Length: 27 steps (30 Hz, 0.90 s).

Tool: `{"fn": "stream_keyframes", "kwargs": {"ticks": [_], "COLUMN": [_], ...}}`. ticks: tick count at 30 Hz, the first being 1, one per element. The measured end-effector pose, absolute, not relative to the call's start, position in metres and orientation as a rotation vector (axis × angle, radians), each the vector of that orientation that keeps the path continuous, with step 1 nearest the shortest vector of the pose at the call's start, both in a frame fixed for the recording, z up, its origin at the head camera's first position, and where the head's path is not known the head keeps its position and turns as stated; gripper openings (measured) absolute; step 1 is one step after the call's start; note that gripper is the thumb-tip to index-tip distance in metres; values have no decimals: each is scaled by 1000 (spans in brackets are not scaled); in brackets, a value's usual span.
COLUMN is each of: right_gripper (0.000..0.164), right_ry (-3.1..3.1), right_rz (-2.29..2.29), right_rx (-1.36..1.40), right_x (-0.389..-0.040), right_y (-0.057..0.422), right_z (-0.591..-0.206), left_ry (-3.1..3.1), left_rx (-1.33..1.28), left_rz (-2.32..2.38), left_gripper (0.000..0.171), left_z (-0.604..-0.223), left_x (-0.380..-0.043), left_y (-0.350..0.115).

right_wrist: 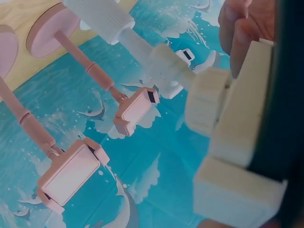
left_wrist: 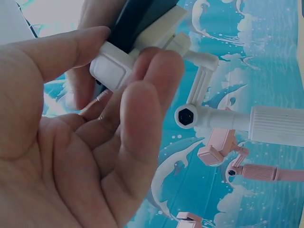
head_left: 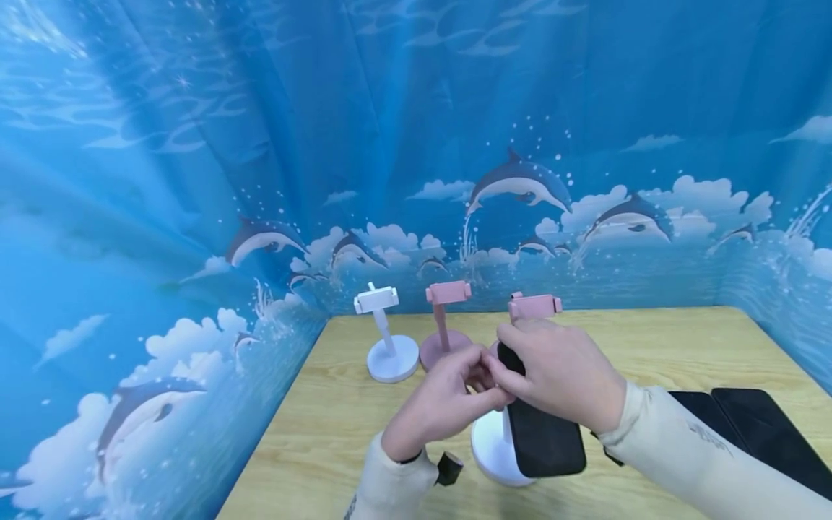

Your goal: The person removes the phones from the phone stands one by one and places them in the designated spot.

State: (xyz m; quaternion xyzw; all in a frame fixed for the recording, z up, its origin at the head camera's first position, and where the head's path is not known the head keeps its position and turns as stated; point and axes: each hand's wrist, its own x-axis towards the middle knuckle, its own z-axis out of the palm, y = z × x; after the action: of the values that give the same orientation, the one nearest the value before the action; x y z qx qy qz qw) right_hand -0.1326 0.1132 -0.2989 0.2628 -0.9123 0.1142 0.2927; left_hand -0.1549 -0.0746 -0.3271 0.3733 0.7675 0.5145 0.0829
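A black smartphone (head_left: pixel 546 437) sits in the clamp (left_wrist: pixel 111 66) of a white phone stand, whose round base (head_left: pixel 490 451) rests on the table. My left hand (head_left: pixel 445 397) pinches the end of that clamp between thumb and fingers, as the left wrist view shows. Around the phone's upper part my right hand (head_left: pixel 562 368) curls its fingers, holding it against the clamp. Both hands meet at the phone's upper left side. The white stand's jointed arm (left_wrist: pixel 202 80) shows beside my left fingers. From the right wrist, the clamp's back (right_wrist: pixel 242 114) lies against the dark phone edge.
Behind the hands stand another white phone stand (head_left: pixel 393 359), a pink one (head_left: pixel 448 292) and a second pink one (head_left: pixel 536 306), partly hidden. Two black phones (head_left: pixel 770 426) lie at the table's right. A blue dolphin-print curtain (head_left: pixel 416 144) surrounds the wooden table (head_left: pixel 325 433).
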Motion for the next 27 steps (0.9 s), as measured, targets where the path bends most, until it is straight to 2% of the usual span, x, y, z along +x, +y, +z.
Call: {"fn": "stream_keyframes", "kwargs": {"ticks": [4, 13, 27], "right_gripper": [27, 15, 13], "right_ry": [-2424, -2417, -2338], "right_rz": [329, 428, 388], "right_rx": [683, 692, 676], "right_x": [-133, -135, -137], "right_y": [113, 117, 119], "right_z": [-302, -303, -307], "left_ry": [2311, 2290, 2099], "left_rx": [1138, 1112, 1253], "left_rz": [1517, 1549, 1642], "left_gripper": [16, 18, 7], "left_z": [-328, -331, -313], "left_x": [-157, -159, -152], "left_y": [-75, -75, -72]}}
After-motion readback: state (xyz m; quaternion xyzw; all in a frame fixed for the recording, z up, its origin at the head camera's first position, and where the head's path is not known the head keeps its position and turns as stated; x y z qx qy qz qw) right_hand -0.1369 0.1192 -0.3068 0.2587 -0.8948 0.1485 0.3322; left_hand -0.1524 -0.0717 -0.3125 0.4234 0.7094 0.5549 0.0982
